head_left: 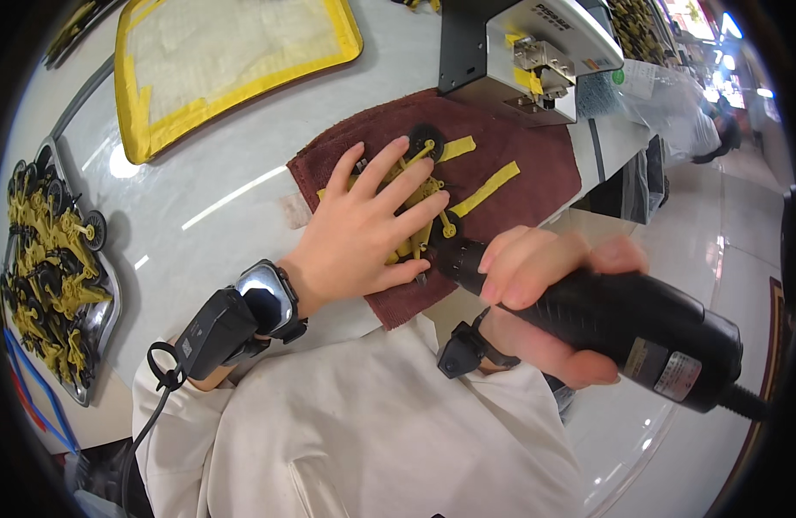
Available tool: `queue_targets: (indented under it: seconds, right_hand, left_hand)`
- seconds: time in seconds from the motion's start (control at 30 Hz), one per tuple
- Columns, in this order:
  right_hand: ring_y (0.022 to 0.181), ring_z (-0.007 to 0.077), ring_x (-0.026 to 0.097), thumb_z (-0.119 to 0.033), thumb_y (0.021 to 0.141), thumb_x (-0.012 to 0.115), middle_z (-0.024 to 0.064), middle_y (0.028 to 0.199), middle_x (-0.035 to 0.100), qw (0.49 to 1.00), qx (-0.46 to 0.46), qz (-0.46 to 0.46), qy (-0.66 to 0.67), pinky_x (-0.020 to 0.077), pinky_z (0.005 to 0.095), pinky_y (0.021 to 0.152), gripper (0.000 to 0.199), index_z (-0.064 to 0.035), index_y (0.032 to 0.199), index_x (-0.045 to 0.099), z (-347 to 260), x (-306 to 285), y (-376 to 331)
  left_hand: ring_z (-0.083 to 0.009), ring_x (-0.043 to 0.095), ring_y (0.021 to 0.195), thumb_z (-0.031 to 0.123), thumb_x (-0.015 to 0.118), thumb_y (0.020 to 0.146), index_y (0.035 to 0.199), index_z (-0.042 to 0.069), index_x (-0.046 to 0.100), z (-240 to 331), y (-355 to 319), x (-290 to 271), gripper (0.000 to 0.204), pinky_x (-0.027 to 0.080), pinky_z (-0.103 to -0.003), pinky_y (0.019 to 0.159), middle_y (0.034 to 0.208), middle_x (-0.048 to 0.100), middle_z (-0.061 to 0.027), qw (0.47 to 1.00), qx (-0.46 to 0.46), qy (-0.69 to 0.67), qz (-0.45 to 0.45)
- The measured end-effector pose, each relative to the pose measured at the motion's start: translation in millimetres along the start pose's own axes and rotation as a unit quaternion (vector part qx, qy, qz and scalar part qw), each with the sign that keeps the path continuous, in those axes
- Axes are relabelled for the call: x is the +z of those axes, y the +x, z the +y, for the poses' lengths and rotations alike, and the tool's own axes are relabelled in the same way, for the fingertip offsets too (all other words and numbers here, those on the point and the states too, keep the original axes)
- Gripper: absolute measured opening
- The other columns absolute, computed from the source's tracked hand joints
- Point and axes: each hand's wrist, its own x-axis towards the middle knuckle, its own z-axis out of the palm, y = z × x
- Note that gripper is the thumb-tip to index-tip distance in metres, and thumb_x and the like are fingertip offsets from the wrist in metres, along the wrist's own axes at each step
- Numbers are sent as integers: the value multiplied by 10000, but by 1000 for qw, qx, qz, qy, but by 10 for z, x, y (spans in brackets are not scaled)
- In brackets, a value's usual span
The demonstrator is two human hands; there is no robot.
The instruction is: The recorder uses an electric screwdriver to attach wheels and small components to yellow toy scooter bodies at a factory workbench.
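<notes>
My left hand point(350, 229) lies with its fingers spread over a yellow toy vehicle frame point(407, 250) with black wheels, steadying it on a dark red cloth point(519, 203). Much of the frame is hidden under the palm and fingers. Wrapped in the fingers of my right hand point(545, 268) is a black electric screwdriver point(640, 332), held nearly level. Its nose points left at the frame's near edge, close to my left thumb; the bit itself cannot be made out. Two strips of yellow tape point(487, 189) lie on the cloth by the frame.
A metal tray point(109, 324) heaped with similar yellow and black vehicle frames stands at the left. Yellow tape edges a pale tray point(243, 60) at the far left. Beyond the cloth stands a white and black machine point(536, 69) with a metal block. A cable trails from the screwdriver.
</notes>
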Motion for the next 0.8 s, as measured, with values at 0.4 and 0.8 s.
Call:
queue_targets:
  seconds: [0.4, 0.8]
  right_hand:
    - [433, 147, 462, -565, 760, 590, 49, 590, 500, 987, -14, 140, -78, 390, 297, 466, 631, -39, 1053, 402, 94, 272, -16]
    - [384, 163, 369, -587, 874, 361, 64, 545, 428, 924, -191, 313, -104, 338, 285, 385, 615, 6, 987, 476, -457, -265, 363]
  left_hand:
    - [-461, 320, 1209, 321, 759, 555, 1172, 51, 500, 108, -56, -28, 721, 299, -589, 945, 1267, 400, -175, 997, 4, -9, 70]
    - [-321, 451, 1160, 39, 634, 645, 1210, 2, 483, -11, -2617, -1917, 586, 354, -365, 977, 1250, 467, -170, 710, -358, 349, 496]
